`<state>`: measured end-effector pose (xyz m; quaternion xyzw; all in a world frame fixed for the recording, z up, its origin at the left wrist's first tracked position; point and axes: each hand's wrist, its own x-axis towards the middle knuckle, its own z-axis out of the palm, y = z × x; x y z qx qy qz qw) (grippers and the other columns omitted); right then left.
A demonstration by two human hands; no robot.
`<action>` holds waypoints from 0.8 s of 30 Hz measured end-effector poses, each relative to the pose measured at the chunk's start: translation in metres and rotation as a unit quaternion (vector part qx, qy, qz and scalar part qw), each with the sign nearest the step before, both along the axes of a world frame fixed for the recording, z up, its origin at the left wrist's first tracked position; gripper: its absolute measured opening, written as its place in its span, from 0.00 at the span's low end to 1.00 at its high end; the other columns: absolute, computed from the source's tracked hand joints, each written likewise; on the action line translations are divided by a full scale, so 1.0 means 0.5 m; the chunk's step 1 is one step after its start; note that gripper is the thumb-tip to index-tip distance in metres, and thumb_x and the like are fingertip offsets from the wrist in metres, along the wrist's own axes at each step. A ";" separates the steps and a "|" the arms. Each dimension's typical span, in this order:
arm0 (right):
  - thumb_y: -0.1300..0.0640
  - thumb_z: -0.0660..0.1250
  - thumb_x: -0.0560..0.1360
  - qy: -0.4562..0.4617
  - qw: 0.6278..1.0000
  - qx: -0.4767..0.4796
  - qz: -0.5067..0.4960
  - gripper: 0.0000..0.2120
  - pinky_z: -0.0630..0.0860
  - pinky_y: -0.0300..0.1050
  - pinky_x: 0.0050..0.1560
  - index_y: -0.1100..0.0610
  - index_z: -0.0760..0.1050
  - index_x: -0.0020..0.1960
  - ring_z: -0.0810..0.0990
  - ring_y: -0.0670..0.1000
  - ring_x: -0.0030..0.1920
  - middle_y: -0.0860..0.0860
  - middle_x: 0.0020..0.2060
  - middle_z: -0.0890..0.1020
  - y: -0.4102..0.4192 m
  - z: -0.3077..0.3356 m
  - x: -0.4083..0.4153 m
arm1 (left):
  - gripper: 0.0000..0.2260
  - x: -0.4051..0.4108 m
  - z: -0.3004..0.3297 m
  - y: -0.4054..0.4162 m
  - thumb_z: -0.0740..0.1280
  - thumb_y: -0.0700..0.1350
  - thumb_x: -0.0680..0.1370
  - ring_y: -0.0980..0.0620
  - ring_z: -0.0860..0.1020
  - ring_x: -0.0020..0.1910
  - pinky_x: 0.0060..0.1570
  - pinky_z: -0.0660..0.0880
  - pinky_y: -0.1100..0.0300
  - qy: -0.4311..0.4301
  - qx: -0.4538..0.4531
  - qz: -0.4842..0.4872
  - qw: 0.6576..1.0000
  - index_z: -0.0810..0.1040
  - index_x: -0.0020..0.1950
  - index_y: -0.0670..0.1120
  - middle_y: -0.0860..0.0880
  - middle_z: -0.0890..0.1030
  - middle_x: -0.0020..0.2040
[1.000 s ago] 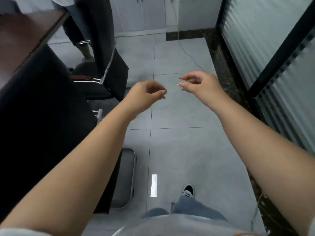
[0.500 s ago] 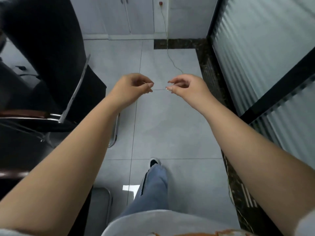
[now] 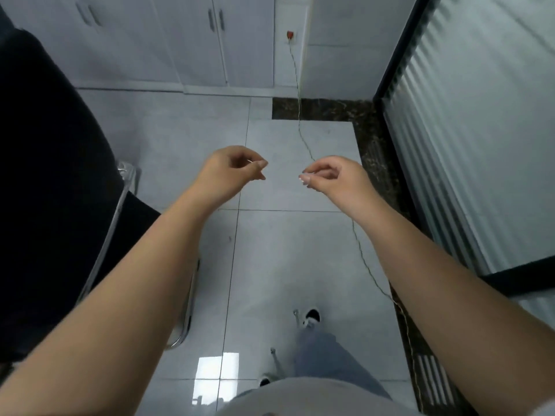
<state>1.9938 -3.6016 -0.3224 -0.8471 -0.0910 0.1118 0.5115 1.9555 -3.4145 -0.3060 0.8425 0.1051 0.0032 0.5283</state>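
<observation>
My left hand point(image 3: 232, 172) is held out at chest height over the tiled floor. Its thumb and forefinger pinch a thin pale needle-like sliver point(image 3: 250, 160). My right hand point(image 3: 330, 177) hovers a short gap to its right, fingers curled and thumb pressed to fingertip. Whatever it may pinch is too fine to see. The two hands do not touch.
A black chair point(image 3: 54, 175) with a chrome frame point(image 3: 120, 202) stands close on the left. A thin cord point(image 3: 300, 127) runs from a wall socket point(image 3: 290, 35) across the grey tiles point(image 3: 285, 253). White cabinets point(image 3: 192, 40) are ahead, and a ribbed glass partition point(image 3: 468, 130) is on the right. My shoe point(image 3: 312, 316) steps forward.
I have walked forward past the chair towards the cabinets. Both hands stayed raised, and the gap between their fingertips is now a little wider.
</observation>
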 end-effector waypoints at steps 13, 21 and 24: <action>0.51 0.69 0.73 -0.011 0.995 -0.017 0.100 0.04 0.77 0.52 0.56 0.50 0.76 0.42 0.81 0.51 0.47 0.52 0.43 0.82 0.215 0.012 0.707 | 0.03 0.638 0.012 0.157 0.65 0.46 0.77 0.60 0.78 0.40 0.47 0.74 0.65 0.021 0.067 0.045 0.997 0.78 0.46 0.48 0.56 0.80 0.38; 0.52 0.70 0.72 -0.032 0.985 -0.025 0.170 0.08 0.77 0.50 0.55 0.45 0.73 0.36 0.81 0.52 0.48 0.54 0.44 0.83 0.450 0.019 1.072 | 0.04 0.971 0.028 0.373 0.67 0.46 0.76 0.63 0.77 0.37 0.44 0.73 0.67 -0.009 0.064 0.102 0.993 0.79 0.45 0.47 0.55 0.81 0.37; 0.52 0.70 0.72 -0.038 0.982 -0.028 0.180 0.07 0.77 0.46 0.52 0.46 0.73 0.37 0.82 0.51 0.48 0.53 0.44 0.83 0.560 0.005 1.194 | 0.04 1.085 0.009 0.477 0.67 0.47 0.76 0.61 0.78 0.39 0.44 0.73 0.66 -0.001 0.073 0.111 0.991 0.78 0.42 0.50 0.56 0.80 0.36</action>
